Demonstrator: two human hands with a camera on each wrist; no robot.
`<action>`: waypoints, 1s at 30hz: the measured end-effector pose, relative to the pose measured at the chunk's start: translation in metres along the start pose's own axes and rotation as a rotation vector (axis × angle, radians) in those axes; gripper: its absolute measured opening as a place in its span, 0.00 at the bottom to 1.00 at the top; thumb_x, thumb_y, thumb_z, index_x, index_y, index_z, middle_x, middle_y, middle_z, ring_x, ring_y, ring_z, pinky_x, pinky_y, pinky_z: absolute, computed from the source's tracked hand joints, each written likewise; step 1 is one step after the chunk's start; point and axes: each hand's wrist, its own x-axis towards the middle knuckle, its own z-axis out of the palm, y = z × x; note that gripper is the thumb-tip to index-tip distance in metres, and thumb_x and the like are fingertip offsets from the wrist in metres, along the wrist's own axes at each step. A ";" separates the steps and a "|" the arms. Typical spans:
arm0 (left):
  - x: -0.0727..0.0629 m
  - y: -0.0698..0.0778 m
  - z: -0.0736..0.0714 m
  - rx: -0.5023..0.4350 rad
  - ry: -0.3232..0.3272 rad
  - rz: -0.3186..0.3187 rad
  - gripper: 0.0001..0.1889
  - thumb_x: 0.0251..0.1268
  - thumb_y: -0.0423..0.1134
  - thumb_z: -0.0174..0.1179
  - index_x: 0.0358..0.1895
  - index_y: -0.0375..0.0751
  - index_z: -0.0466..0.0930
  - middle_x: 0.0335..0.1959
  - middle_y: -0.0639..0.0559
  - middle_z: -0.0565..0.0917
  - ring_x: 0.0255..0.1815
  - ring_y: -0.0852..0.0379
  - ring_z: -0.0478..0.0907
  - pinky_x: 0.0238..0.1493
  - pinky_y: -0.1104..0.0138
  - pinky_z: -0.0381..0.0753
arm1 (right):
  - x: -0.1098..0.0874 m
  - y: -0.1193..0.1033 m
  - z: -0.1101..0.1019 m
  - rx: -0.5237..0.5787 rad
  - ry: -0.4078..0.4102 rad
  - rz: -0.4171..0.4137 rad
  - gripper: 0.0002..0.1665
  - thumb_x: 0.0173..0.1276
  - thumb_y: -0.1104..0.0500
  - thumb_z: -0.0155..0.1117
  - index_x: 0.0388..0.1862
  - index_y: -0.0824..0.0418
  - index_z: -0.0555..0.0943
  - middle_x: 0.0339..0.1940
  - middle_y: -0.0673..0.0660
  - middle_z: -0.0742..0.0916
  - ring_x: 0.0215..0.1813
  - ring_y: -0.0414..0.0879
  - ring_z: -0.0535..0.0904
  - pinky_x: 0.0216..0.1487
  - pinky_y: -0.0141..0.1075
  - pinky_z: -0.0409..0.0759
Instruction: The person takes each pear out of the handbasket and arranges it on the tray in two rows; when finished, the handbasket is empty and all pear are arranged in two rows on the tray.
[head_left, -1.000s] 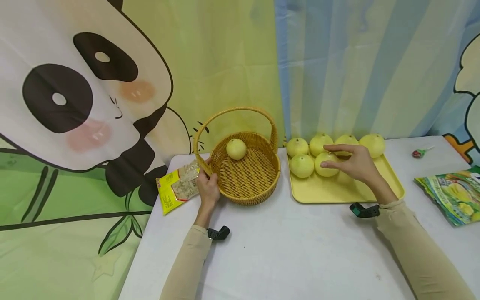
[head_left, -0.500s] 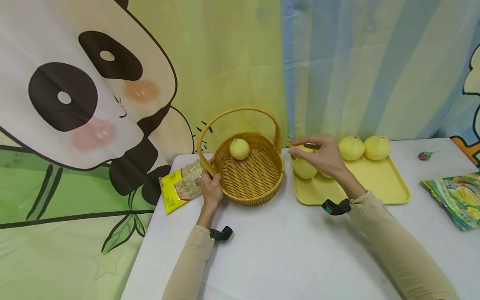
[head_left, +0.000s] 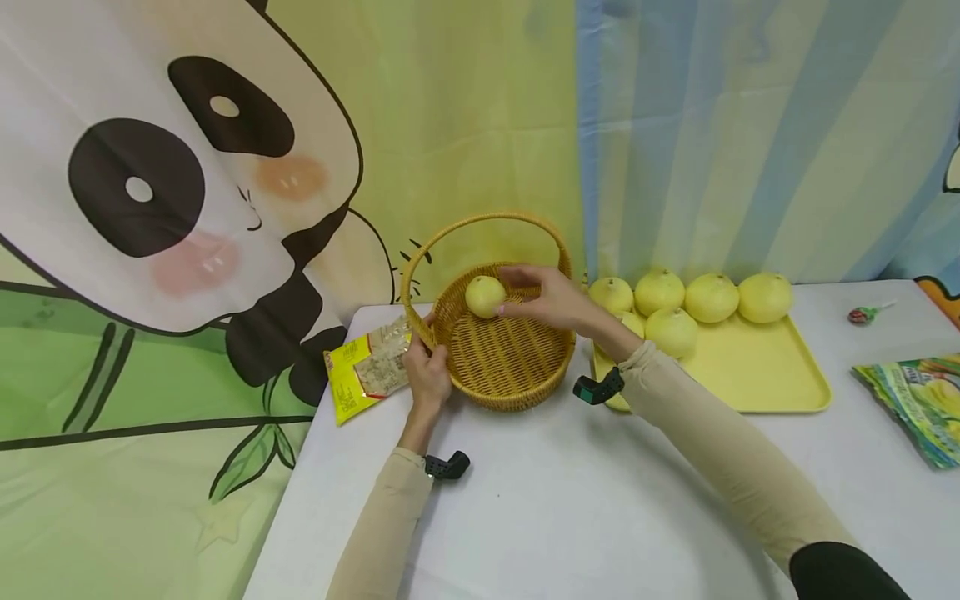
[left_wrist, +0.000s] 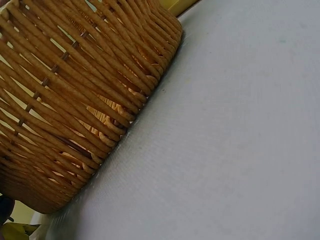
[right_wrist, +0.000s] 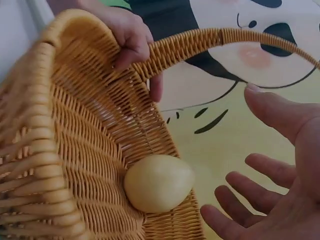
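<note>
A woven wicker basket (head_left: 517, 367) with an arched handle stands on the white table. One pale yellow round fruit (head_left: 485, 296) lies inside it against the far wall. My left hand (head_left: 426, 367) grips the basket's rim where the handle meets it; the right wrist view shows those fingers (right_wrist: 131, 36) curled over the rim. My right hand (head_left: 525, 293) hovers over the basket, fingers spread and holding nothing, close beside the fruit (right_wrist: 159, 182) with a small gap. The left wrist view shows only the basket's outer wall (left_wrist: 75, 100).
A yellow tray (head_left: 757, 375) to the right of the basket carries several more yellow fruits (head_left: 711, 297) along its far side. A yellow snack packet (head_left: 367, 368) lies left of the basket. A lollipop (head_left: 862, 314) and a green packet (head_left: 915, 404) lie at the far right.
My right hand left the fruits on the tray and swung left, empty, to above the basket. The left hand kept its grip on the basket.
</note>
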 end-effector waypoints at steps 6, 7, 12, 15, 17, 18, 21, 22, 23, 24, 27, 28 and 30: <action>-0.001 0.001 -0.001 0.022 -0.005 0.000 0.31 0.60 0.27 0.51 0.71 0.33 0.77 0.63 0.30 0.84 0.48 0.40 0.81 0.46 0.68 0.75 | 0.029 0.014 0.007 0.049 -0.008 0.093 0.47 0.72 0.46 0.73 0.83 0.57 0.66 0.83 0.61 0.71 0.83 0.57 0.64 0.80 0.56 0.65; -0.001 0.001 0.000 0.024 -0.008 0.001 0.32 0.60 0.27 0.51 0.71 0.33 0.76 0.64 0.30 0.83 0.49 0.40 0.81 0.46 0.67 0.76 | 0.033 0.016 0.008 0.060 -0.011 0.109 0.47 0.72 0.46 0.73 0.84 0.58 0.66 0.83 0.61 0.71 0.83 0.57 0.63 0.80 0.55 0.65; 0.000 0.001 0.001 0.029 -0.018 0.014 0.32 0.59 0.28 0.51 0.71 0.31 0.76 0.60 0.28 0.84 0.44 0.41 0.80 0.42 0.68 0.75 | 0.047 0.025 0.010 0.109 -0.054 0.169 0.48 0.72 0.47 0.73 0.84 0.59 0.64 0.84 0.61 0.69 0.84 0.58 0.61 0.82 0.54 0.63; 0.001 0.001 0.001 0.032 -0.021 0.020 0.33 0.59 0.28 0.51 0.72 0.30 0.75 0.61 0.28 0.84 0.45 0.41 0.81 0.42 0.69 0.76 | 0.055 0.026 0.010 0.099 -0.086 0.191 0.50 0.71 0.45 0.73 0.86 0.56 0.62 0.86 0.60 0.67 0.86 0.58 0.59 0.82 0.55 0.62; 0.002 0.002 0.001 0.031 -0.024 0.020 0.33 0.59 0.28 0.50 0.72 0.30 0.75 0.64 0.30 0.83 0.49 0.40 0.82 0.45 0.68 0.78 | 0.061 0.028 0.012 0.065 -0.119 0.195 0.52 0.71 0.45 0.73 0.87 0.53 0.60 0.87 0.59 0.65 0.86 0.58 0.57 0.82 0.55 0.61; 0.002 0.002 0.001 0.032 -0.023 0.019 0.33 0.59 0.28 0.50 0.72 0.30 0.75 0.65 0.30 0.83 0.50 0.40 0.82 0.47 0.67 0.79 | 0.063 0.029 0.013 0.043 -0.139 0.196 0.52 0.71 0.45 0.73 0.88 0.52 0.59 0.87 0.58 0.64 0.87 0.58 0.56 0.82 0.56 0.61; 0.001 0.003 -0.001 0.037 -0.020 0.011 0.33 0.59 0.28 0.50 0.72 0.30 0.75 0.66 0.31 0.82 0.53 0.39 0.82 0.51 0.63 0.81 | 0.070 0.033 0.020 -0.007 -0.191 0.185 0.53 0.71 0.48 0.74 0.88 0.51 0.58 0.87 0.59 0.63 0.86 0.59 0.57 0.81 0.56 0.63; 0.001 0.003 0.000 0.037 -0.019 0.009 0.33 0.59 0.29 0.50 0.72 0.30 0.75 0.66 0.31 0.82 0.54 0.39 0.82 0.51 0.62 0.81 | 0.071 0.035 0.022 -0.034 -0.195 0.180 0.53 0.71 0.48 0.74 0.88 0.51 0.58 0.87 0.60 0.64 0.85 0.59 0.59 0.80 0.56 0.64; 0.001 0.003 0.000 0.037 -0.018 0.006 0.33 0.59 0.29 0.50 0.72 0.30 0.75 0.66 0.31 0.82 0.53 0.39 0.82 0.51 0.62 0.80 | 0.072 0.036 0.024 -0.061 -0.190 0.174 0.52 0.70 0.49 0.75 0.87 0.51 0.60 0.86 0.60 0.65 0.84 0.60 0.61 0.78 0.56 0.67; 0.001 0.003 0.000 0.038 -0.017 0.004 0.33 0.59 0.29 0.50 0.72 0.31 0.75 0.66 0.31 0.82 0.53 0.39 0.82 0.51 0.63 0.80 | 0.072 0.037 0.025 -0.080 -0.178 0.168 0.52 0.69 0.50 0.76 0.86 0.52 0.62 0.84 0.61 0.67 0.81 0.60 0.64 0.76 0.57 0.69; 0.000 0.002 0.001 0.041 -0.015 0.003 0.33 0.59 0.30 0.50 0.72 0.31 0.75 0.64 0.30 0.83 0.48 0.39 0.82 0.44 0.65 0.78 | 0.073 0.038 0.029 -0.157 -0.134 0.142 0.47 0.66 0.51 0.79 0.81 0.56 0.69 0.79 0.63 0.73 0.75 0.61 0.72 0.72 0.56 0.73; 0.000 0.002 0.001 0.042 -0.015 0.005 0.33 0.59 0.30 0.50 0.72 0.31 0.75 0.61 0.29 0.84 0.45 0.39 0.82 0.41 0.66 0.77 | 0.073 0.038 0.030 -0.182 -0.123 0.136 0.45 0.65 0.51 0.80 0.78 0.57 0.71 0.78 0.63 0.75 0.73 0.61 0.73 0.71 0.56 0.74; 0.001 0.001 0.001 0.045 -0.015 0.009 0.33 0.59 0.30 0.50 0.72 0.31 0.75 0.60 0.28 0.84 0.43 0.39 0.82 0.39 0.68 0.76 | 0.072 0.039 0.033 -0.199 -0.117 0.134 0.42 0.62 0.53 0.82 0.72 0.58 0.73 0.75 0.63 0.77 0.72 0.61 0.74 0.71 0.55 0.74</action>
